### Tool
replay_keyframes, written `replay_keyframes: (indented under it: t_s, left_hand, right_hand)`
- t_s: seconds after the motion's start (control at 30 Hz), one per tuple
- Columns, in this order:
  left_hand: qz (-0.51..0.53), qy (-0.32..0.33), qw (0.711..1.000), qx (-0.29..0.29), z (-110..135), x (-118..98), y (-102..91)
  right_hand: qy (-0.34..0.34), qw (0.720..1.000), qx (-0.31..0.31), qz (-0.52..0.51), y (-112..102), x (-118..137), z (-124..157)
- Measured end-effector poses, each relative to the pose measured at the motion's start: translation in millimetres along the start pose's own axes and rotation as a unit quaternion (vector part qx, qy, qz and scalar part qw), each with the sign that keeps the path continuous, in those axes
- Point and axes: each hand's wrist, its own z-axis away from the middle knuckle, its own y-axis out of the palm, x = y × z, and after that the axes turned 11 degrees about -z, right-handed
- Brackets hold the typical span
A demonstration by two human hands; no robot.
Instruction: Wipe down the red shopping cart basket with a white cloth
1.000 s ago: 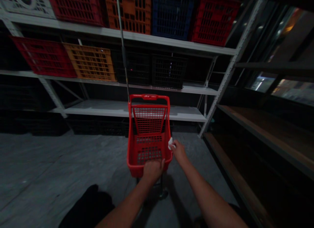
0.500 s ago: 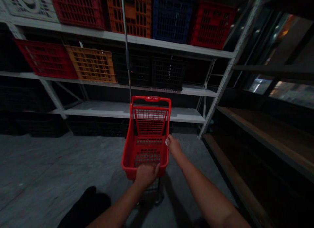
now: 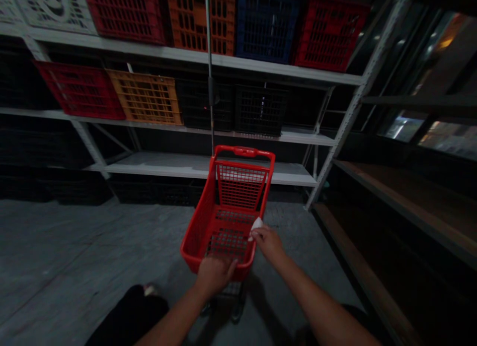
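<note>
A small red shopping cart (image 3: pixel 197 227) stands on the floor before me, its handle at the far side and its basket holding nothing that I can see. My left hand (image 3: pixel 216 274) is closed over the near rim of the basket, fingers inside and thumb pointing right. At the right rim, my right hand (image 3: pixel 266 239) pinches a crumpled white cloth or tissue (image 3: pixel 256 225), which lies against the edge. A thin upright pole (image 3: pixel 209 48) rises from the left of the cart's handle.
White metal shelving (image 3: pixel 164 162) spans the back, bearing a red crate (image 3: pixel 80 93), a yellow crate (image 3: pixel 147 98), a blue crate (image 3: pixel 266 26) and several others. Wooden shelves (image 3: pixel 395 194) run along the right side. Grey concrete floor (image 3: pixel 67 242) extends to the left.
The cart has turned slightly, its handle end swinging right. My right hand has slid nearer along the rim, and more of the white cloth shows. My left hand keeps its grip.
</note>
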Motion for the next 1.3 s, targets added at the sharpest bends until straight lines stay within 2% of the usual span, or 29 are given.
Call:
replay_keyframes:
  t_s: [0.1,0.2,0.3,0.47,0.57,0.67,0.77,0.83,0.9,1.07,1.13,1.2,1.3]
  left_hand:
    - [0.005,0.01,1.0,0.016,6.7,6.5,1.7]
    - [0.002,0.03,0.999,0.019,10.9,14.5,2.2]
    - [-0.012,0.055,0.998,0.008,11.4,22.9,1.7]
    - [-0.023,0.087,0.996,-0.009,3.6,36.8,3.1]
    - [-0.022,0.077,0.997,-0.021,-4.0,42.9,5.9]
    - [-0.022,0.067,0.997,-0.026,-12.2,45.0,8.7]
    - [-0.022,0.065,0.997,-0.033,-20.4,43.1,10.7]
    - [-0.019,0.063,0.997,-0.037,-25.4,40.3,11.2]
    - [-0.014,0.056,0.997,-0.043,-29.4,37.1,10.9]
    - [-0.009,0.041,0.998,-0.055,-33.9,35.0,8.0]
    - [-0.001,0.052,0.997,-0.053,-34.3,38.0,7.6]
    - [0.005,0.065,0.997,-0.048,-34.5,42.7,8.5]
    - [0.007,0.069,0.997,-0.039,-34.7,51.4,10.6]
  right_hand:
    - [-0.012,0.997,-0.069,0.024,-16.4,-14.4,-36.3]
    - [-0.028,0.995,-0.091,0.035,-27.9,-22.0,-56.5]
    - [-0.031,0.996,-0.074,0.048,-21.3,-11.9,-42.0]
    - [-0.069,0.998,-0.009,0.006,24.2,27.9,33.5]
    - [-0.088,0.996,0.019,-0.007,37.1,35.6,54.2]
    - [-0.093,0.996,0.0,0.013,19.0,19.3,33.8]
    - [-0.065,0.994,-0.084,0.038,-10.8,-5.2,-2.8]
    - [-0.047,0.99,-0.126,0.041,-19.0,-12.8,-15.5]
    - [-0.046,0.99,-0.124,0.039,-10.7,-8.3,-10.2]
    - [-0.088,0.996,-0.006,-0.002,44.4,28.9,45.8]
    - [-0.095,0.995,0.013,-0.005,53.6,35.4,55.9]
    - [-0.091,0.996,0.008,0.005,46.5,31.2,49.0]
    - [-0.07,0.997,-0.037,0.023,11.2,9.7,14.8]
